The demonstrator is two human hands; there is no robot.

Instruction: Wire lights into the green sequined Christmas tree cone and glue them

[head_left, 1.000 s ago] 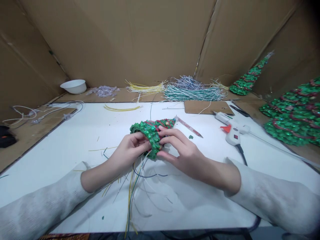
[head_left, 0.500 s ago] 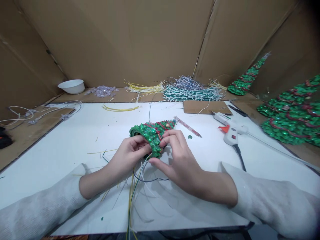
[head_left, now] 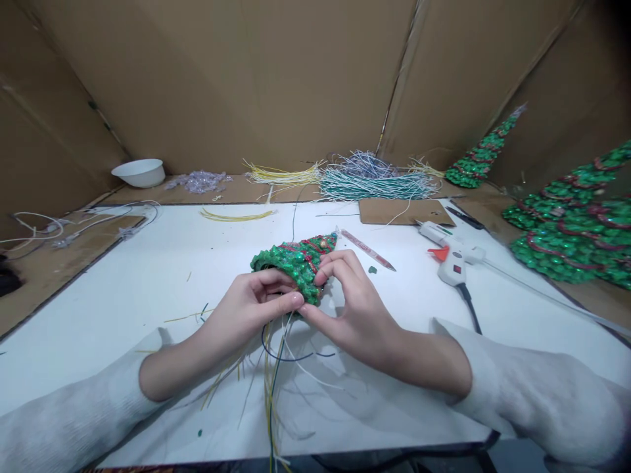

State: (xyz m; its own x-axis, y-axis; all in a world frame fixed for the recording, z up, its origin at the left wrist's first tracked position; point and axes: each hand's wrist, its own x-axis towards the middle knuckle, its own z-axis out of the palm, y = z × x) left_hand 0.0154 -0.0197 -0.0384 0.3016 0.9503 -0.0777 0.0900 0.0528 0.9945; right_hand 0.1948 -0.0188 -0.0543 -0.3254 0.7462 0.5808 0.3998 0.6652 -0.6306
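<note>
A small green decorative Christmas tree (head_left: 294, 259) with red garland lies tilted on its side, its tip toward the upper right and its open base toward me. My left hand (head_left: 259, 299) grips the base rim, with the fingers reaching inside the hollow and the thumb outside. My right hand (head_left: 357, 309) holds the tree's right side between curled fingers and a thumb at the lower rim. Yellow, white, green and blue wires (head_left: 272, 387) hang from the base toward the table's front edge. The fingertips inside the base are hidden.
A glue gun (head_left: 451, 253) with its cord lies right, near a pencil-like stick (head_left: 367, 249). Bundles of green wires (head_left: 379, 186) and yellow wires (head_left: 283, 174) line the back, with a white bowl (head_left: 140, 173) at left. Finished trees (head_left: 576, 243) stand right.
My left thumb has moved from inside the tree's opening to its lower rim, close to my right thumb. The tree has shifted slightly left, and the hanging wires have swung a little right.
</note>
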